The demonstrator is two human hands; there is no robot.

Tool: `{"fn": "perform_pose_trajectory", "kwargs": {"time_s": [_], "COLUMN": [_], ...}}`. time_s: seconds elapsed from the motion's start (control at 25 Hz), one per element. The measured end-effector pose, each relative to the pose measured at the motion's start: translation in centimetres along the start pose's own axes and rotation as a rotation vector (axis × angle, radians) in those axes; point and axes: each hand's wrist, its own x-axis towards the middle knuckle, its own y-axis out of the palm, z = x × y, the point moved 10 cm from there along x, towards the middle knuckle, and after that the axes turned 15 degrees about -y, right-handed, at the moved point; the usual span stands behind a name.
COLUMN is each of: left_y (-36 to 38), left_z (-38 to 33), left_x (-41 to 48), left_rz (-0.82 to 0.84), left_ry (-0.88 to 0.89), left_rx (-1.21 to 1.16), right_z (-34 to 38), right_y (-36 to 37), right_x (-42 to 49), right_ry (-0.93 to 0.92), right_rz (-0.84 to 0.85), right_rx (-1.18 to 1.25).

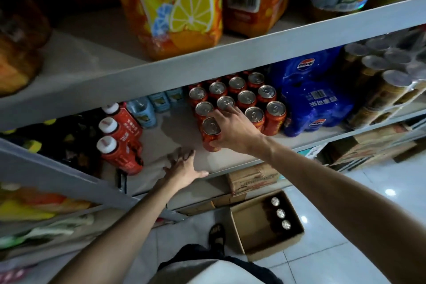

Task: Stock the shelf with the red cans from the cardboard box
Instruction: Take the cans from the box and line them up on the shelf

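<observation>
Here the red can [211, 134] stands upright, long axis vertical and silver top up, at the front of the block of red cans [239, 99] on the shelf [175, 136], the right hand [232, 132] wrapped around its side. To its left lies bare shelf up to the red bottles [119, 138]. The left hand [183, 169] rests spread flat at the shelf's front edge; the cardboard box [265, 226] sits on the floor below with three cans along one wall.

The right hand [232, 130] grips an upright red can [211, 134] at the front of the can block on the shelf [175, 138]; the left hand [182, 168] lies spread flat beside it. Three cans sit in the cardboard box [265, 226] on the floor.
</observation>
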Motion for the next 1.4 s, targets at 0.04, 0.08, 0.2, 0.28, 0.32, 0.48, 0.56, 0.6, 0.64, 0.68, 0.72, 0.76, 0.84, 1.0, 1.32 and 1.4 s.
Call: {"fn": "perform_pose_trajectory", "kwargs": {"time_s": [0.04,0.08,0.2,0.28,0.32,0.48,0.56,0.6,0.64,0.68,0.72,0.76,0.84,1.0,1.32,1.4], "left_y": [0.0,0.0,-0.2,-0.5,-0.5,-0.1,0.0,0.0,0.0,0.0,0.0,0.0,-0.2,-0.7,-0.5,-0.3], "left_z": [0.0,0.0,-0.1,-0.2,-0.2,-0.1,-0.2,-0.2,-0.2,-0.2,-0.2,-0.2,-0.5,-0.7,-0.7,-0.5], "left_x": [0.2,0.2,0.0,-0.2,-0.2,-0.2,-0.1,-0.1,-0.1,-0.2,-0.3,-0.3,-0.6,-1.1,-0.9,-1.2], "left_rz": [0.001,-0.002,-0.012,-0.021,-0.017,0.021,0.013,0.012,0.014,0.017,0.023,0.030,0.038,0.023,0.044,0.050], "left_ry": [0.012,0.024,0.012,0.001,-0.008,-0.039,-0.042,-0.043,-0.045,-0.048,-0.050,-0.047,-0.028,-0.018,-0.015,-0.024], "left_rx": [0.014,0.030,0.055,0.076,0.080,0.057,0.047,0.044,0.042,0.041,0.040,0.035,0.012,0.032,0.030,0.021], "right_z": [-0.1,-0.1,-0.2,-0.2,-0.2,-0.1,-0.2,-0.3,-0.3,-0.2,-0.2,-0.1,0.0,-0.2,0.0,0.5], "right_y": [0.7,1.2,2.3,2.7,2.9,3.1,3.0,3.0,3.0,2.9,2.8,2.8,2.9,3.4,3.5,3.2], "right_x": [0.3,0.5,0.8,1.1,1.2,1.5,1.7,1.7,1.7,1.7,1.7,1.6,1.5,1.6,1.0,0.2], "right_ry": [-0.010,-0.021,-0.047,-0.061,-0.072,-0.105,-0.091,-0.081,-0.073,-0.069,-0.068,-0.068,-0.069,-0.040,-0.008,-0.002], "right_rz": [0.008,0.017,0.030,0.037,0.043,0.056,0.033,0.027,0.021,0.010,-0.005,-0.016,-0.019,0.003,-0.003,-0.003], "right_rx": [0.004,0.003,-0.032,-0.073,-0.089,-0.151,-0.145,-0.140,-0.138,-0.139,-0.139,-0.139,-0.143,-0.140,-0.107,-0.118]}}
